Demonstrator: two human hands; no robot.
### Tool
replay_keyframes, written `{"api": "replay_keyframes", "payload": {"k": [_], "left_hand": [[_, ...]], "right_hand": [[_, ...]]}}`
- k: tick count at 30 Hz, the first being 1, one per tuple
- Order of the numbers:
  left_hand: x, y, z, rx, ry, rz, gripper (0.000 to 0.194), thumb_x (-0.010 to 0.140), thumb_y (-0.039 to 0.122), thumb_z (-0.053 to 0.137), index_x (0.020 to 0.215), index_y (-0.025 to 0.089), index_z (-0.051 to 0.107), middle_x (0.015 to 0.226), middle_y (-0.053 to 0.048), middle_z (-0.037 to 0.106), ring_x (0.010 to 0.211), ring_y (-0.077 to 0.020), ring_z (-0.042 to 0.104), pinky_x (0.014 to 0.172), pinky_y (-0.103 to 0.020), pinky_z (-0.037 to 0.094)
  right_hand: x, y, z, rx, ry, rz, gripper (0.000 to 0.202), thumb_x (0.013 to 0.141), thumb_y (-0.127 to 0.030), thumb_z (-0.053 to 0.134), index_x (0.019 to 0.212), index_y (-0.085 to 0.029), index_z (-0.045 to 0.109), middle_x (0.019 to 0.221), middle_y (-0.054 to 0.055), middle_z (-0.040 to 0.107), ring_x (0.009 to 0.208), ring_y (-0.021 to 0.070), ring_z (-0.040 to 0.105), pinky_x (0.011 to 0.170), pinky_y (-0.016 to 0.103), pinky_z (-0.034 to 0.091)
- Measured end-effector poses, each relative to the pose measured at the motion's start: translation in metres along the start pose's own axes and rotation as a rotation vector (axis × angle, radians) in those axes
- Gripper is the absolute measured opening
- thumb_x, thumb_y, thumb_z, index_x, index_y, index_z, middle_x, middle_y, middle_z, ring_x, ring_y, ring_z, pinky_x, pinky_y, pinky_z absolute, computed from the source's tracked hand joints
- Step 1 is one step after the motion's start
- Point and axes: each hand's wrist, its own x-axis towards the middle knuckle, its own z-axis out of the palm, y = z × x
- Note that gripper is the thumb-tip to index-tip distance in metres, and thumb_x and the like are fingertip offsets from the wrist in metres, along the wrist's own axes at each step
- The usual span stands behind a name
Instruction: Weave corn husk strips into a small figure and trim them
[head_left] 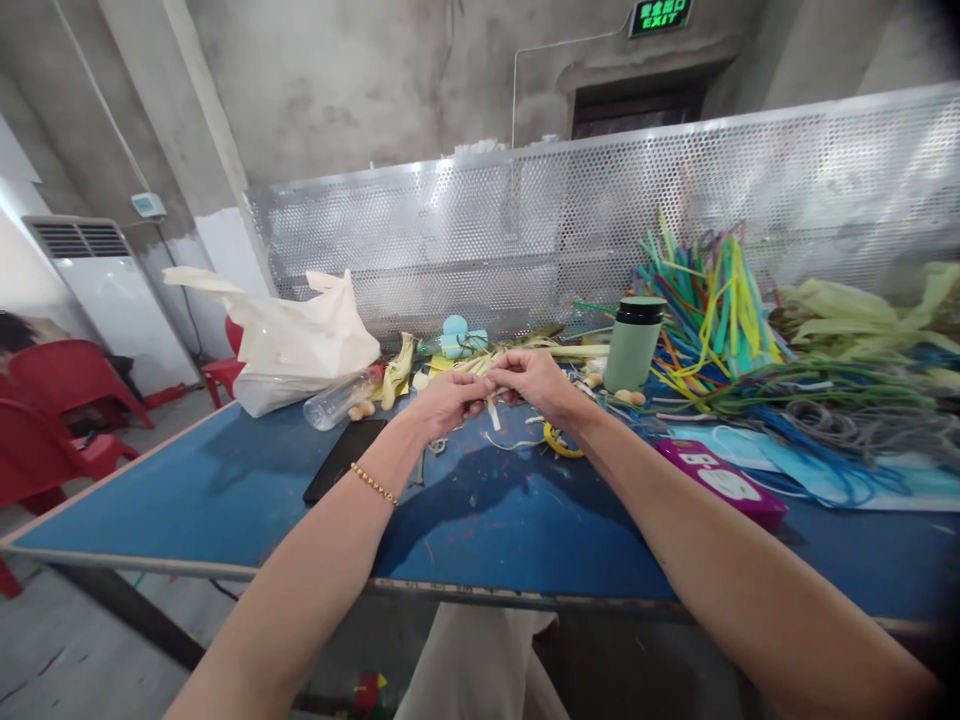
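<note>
Over the middle of the table, my left hand (452,400) and my right hand (532,382) meet with their fingertips pinched together. A narrow pale strip (493,414) hangs down between the fingers, and both hands are closed on it; its upper part is hidden by the fingers. I cannot tell what the strip is made of. Just behind the hands lie pale green and cream husk-like leaves (469,360). Below my right hand a yellow ring (561,442) rests on the blue table (480,540).
Left of the hands are a black phone (343,462), a clear plastic bottle (334,402) and a white plastic bag (300,340). On the right stand a green tumbler (634,350), a purple box (724,485), colourful strips (720,300) and tangled cords (832,410). A perforated metal panel (420,230) runs behind.
</note>
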Motion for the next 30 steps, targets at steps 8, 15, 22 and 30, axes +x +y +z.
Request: {"api": "replay_keyframes", "payload": {"k": [8,15,22,30], "left_hand": [[-0.002,0.000,0.001,0.049,0.007,-0.021,0.027,0.060,0.026,0.085,0.062,0.009,0.064,0.058,0.000,0.053,0.049,-0.0045,0.041,0.051,-0.023,0.026],[0.004,-0.004,0.000,0.010,0.065,0.009,0.020,0.067,0.017,0.079,0.059,0.009,0.063,0.055,-0.001,0.052,0.048,-0.0053,0.042,0.049,-0.023,0.025],[0.011,-0.004,-0.001,-0.170,0.291,0.091,0.016,0.070,0.008,0.075,0.061,0.007,0.062,0.054,-0.001,0.053,0.047,-0.0057,0.043,0.048,-0.022,0.030],[0.009,-0.003,-0.004,-0.181,0.240,0.011,0.012,0.068,0.009,0.077,0.068,0.006,0.066,0.061,-0.004,0.062,0.050,-0.0080,0.051,0.051,-0.023,0.033]], "right_hand": [[-0.003,-0.004,0.005,-0.066,0.041,0.003,0.013,0.070,-0.025,0.070,0.068,-0.015,0.064,0.053,-0.002,0.060,0.044,0.0082,0.051,0.043,0.021,0.040],[0.001,-0.001,0.002,-0.220,0.073,-0.044,0.013,0.082,-0.029,0.063,0.077,-0.016,0.064,0.063,0.000,0.064,0.045,0.0094,0.056,0.043,0.020,0.042],[0.000,0.001,0.005,-0.395,0.027,0.065,0.035,0.081,-0.043,0.067,0.060,-0.015,0.062,0.052,0.004,0.062,0.045,0.0138,0.060,0.039,0.020,0.040],[0.000,0.009,0.014,-0.194,-0.005,0.028,0.013,0.071,-0.023,0.069,0.062,-0.015,0.067,0.043,-0.003,0.056,0.039,0.0097,0.050,0.039,0.020,0.041]]}}
